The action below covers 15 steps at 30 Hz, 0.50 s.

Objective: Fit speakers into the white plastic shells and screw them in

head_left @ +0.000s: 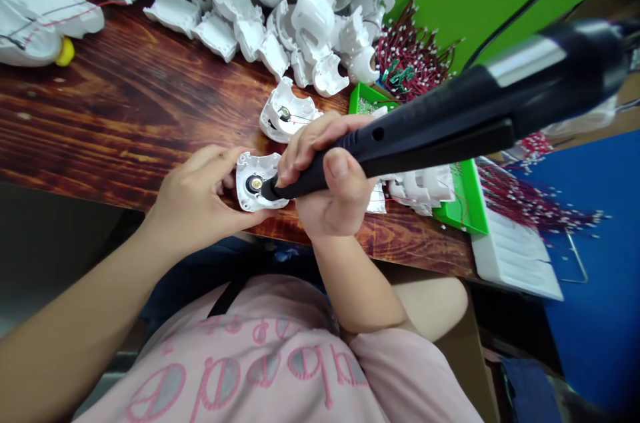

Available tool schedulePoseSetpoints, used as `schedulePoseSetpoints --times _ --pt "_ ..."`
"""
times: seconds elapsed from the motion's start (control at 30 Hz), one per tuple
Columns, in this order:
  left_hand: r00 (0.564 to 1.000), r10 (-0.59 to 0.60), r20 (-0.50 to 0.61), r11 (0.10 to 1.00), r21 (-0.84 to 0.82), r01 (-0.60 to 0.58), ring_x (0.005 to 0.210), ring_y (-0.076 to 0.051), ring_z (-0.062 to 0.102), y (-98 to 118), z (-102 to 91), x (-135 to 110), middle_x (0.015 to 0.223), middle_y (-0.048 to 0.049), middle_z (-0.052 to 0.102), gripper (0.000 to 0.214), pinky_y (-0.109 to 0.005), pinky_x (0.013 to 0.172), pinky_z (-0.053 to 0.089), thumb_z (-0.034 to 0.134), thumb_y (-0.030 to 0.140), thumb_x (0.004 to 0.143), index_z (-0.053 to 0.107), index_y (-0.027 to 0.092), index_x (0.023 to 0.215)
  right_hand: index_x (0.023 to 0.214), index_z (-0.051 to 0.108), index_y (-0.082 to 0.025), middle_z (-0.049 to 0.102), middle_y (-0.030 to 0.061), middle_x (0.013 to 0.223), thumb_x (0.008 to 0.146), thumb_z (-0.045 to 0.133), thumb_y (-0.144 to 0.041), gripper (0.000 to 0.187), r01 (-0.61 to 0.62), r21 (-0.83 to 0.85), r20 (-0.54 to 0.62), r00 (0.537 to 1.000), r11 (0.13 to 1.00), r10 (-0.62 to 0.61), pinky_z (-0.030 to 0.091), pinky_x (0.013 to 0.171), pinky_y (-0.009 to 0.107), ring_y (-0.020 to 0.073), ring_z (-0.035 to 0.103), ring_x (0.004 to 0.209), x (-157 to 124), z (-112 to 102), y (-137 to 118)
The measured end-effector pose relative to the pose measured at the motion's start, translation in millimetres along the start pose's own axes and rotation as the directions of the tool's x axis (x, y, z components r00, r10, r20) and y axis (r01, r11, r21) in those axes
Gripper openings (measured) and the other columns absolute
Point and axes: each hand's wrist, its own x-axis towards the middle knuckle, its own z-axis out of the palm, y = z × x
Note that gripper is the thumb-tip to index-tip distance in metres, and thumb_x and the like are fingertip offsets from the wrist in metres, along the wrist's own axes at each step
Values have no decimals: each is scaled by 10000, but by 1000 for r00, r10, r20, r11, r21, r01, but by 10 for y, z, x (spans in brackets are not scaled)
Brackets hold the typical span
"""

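My left hand (193, 199) grips a white plastic shell (245, 193) on the wooden tabletop (100, 99). A round dark part with a brass centre (255, 184) sits inside the shell. My right hand (325, 173) is closed around a black electric screwdriver (400, 129), whose narrow end presses into that round part. The exact tip is hidden there. Just beyond my right hand lies a second white shell (285, 115) with thin wires across it.
A large heap of white plastic shells (270, 3) fills the far table. Bundles of red wires with white ends (410, 53) lie beyond a green tray (467, 199). A white wired assembly with a yellow end (35, 29) sits far left. A black cable (520, 6) crosses the green wall.
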Motion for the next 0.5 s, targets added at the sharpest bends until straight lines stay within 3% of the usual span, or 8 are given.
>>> schedulePoseSetpoints --times 0.2,0.37,0.5 --pt "1000 14 -5 999 -34 -14 864 -142 646 -14 20 -13 1089 -18 615 575 -232 774 507 733 535 756 583 253 1233 775 537 -275 488 -44 654 783 678 -505 270 -48 -189 -14 999 981 46 455 483 306 133 499 512 -24 -9 5" --pt "1000 -2 23 999 -35 3 923 -175 661 2 9 -6 1143 -40 620 601 -253 798 520 735 541 746 584 244 1247 802 548 -278 493 -56 652 793 679 -452 217 64 -69 1 998 996 -64 445 438 296 119 489 458 -13 -35 64" --pt "998 -41 38 998 -40 42 932 -172 663 18 -8 -13 1172 -33 623 626 -252 845 525 747 548 719 587 264 1253 791 564 -245 508 -50 640 821 654 -398 180 116 -5 -87 989 993 -116 397 357 256 107 498 416 3 9 71"
